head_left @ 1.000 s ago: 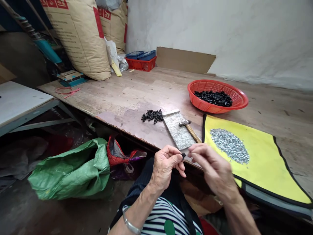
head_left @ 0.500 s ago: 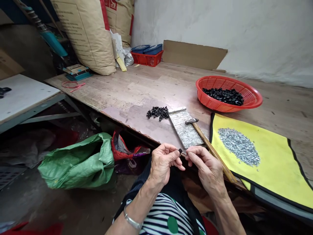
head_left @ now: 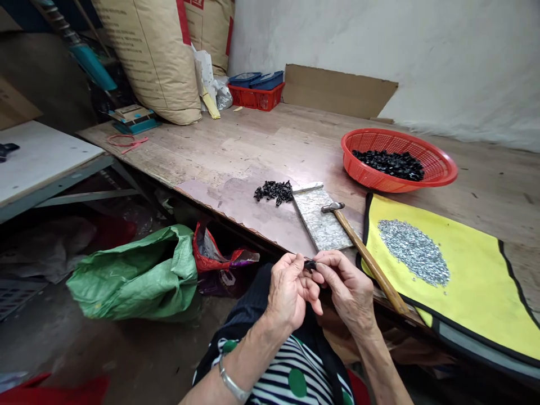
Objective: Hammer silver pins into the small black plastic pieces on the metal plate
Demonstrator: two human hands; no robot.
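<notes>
Now a small black piece [head_left: 310, 264] is pinched in the left hand [head_left: 289, 289] near the table edge [head_left: 253, 226]. It is met by the right hand [head_left: 349, 287], its fingertips drawn together, their hold unclear.

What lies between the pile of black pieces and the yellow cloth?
In the head view, a grey slab lies between the black pile and the yellow cloth; a hammer overlaps the slab's right edge and the cloth's border.

right hand [head_left: 348, 289] now touching the black piece [head_left: 310, 265] in the left hand [head_left: 289, 292], gap closed, hammer handle [head_left: 371, 261] uncovered
</notes>
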